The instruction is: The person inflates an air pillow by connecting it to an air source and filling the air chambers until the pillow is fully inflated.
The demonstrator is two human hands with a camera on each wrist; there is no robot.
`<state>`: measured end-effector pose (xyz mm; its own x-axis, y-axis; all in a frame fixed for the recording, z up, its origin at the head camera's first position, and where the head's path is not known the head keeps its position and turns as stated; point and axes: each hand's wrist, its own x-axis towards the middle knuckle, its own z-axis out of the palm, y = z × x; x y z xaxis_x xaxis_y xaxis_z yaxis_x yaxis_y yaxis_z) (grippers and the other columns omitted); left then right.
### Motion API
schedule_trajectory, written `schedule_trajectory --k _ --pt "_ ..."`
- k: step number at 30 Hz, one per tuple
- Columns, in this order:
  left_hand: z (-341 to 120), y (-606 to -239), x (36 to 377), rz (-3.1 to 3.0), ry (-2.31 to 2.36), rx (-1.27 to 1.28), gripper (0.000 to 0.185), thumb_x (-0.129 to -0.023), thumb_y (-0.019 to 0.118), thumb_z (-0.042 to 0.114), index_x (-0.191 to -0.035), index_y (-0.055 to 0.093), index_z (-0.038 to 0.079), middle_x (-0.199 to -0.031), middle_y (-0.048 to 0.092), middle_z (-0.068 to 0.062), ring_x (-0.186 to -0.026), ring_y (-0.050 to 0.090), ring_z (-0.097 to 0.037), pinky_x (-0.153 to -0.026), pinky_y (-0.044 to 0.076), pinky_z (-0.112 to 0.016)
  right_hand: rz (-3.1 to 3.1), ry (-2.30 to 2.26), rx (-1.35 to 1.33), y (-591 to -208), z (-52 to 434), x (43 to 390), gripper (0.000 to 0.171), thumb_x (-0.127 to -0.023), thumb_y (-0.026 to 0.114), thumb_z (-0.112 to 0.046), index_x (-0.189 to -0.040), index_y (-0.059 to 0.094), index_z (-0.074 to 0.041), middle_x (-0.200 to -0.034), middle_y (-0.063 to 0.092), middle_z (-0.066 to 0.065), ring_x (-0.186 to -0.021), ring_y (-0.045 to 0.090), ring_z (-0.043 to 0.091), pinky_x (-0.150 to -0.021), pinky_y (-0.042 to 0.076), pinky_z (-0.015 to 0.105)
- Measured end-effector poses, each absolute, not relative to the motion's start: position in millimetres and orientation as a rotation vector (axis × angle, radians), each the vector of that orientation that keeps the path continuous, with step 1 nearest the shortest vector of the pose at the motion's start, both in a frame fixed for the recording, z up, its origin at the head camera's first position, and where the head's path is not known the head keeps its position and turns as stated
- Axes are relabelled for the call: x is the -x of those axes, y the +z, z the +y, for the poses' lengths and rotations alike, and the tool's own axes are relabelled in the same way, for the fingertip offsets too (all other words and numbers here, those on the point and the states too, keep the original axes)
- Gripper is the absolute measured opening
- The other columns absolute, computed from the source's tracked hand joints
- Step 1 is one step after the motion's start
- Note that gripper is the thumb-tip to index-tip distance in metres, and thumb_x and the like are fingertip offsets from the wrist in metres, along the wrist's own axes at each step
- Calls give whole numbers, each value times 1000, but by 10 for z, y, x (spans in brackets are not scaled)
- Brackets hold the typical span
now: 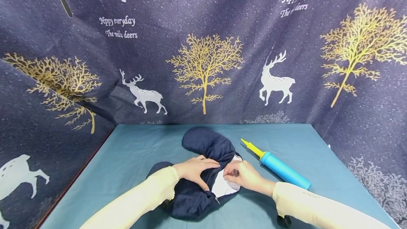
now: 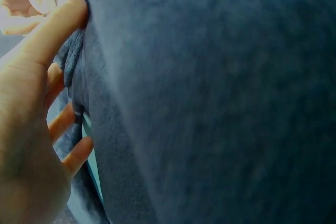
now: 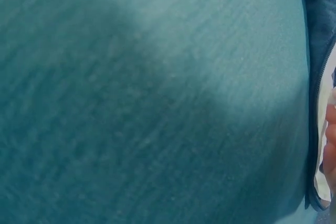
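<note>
A navy U-shaped neck pillow (image 1: 208,142) lies on the table, its zipped side gaping to show a white inner piece (image 1: 219,186). My left hand (image 1: 194,169) rests on the navy cover with fingers spread, the thumb and index finger along the edge of the opening. In the left wrist view, the left thumb (image 2: 58,30) presses the navy fabric. My right hand (image 1: 243,176) has its fingers curled at the opening, thumb and index finger pinching the white inner piece. At the right border of the right wrist view, the zipper edge (image 3: 316,93) runs beside the right fingers (image 3: 331,140).
To the right of the pillow lies a blue hand pump (image 1: 284,170) with a yellow nozzle (image 1: 252,147) pointing back and left. A teal cloth (image 1: 133,147) covers the table. Behind it hangs a dark curtain (image 1: 222,17) printed with deer and trees.
</note>
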<state>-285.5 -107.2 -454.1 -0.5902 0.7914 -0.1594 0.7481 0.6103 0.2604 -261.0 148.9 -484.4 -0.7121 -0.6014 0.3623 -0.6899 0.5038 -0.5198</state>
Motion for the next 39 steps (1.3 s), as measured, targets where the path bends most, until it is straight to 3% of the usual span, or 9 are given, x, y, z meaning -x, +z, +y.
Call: schedule_trajectory --k 39 --pt "-1067 -4576 2883 2567 246 -1228 90 -76 80 53 -152 40 25 -157 38 11 -131 41 -14 -112 37 -33 -2514 1091 -1080 -4938 1532 2593 12 -83 76 -12 -84 73 -23 -77 75 -13 -65 61 -8 -61 51 15"
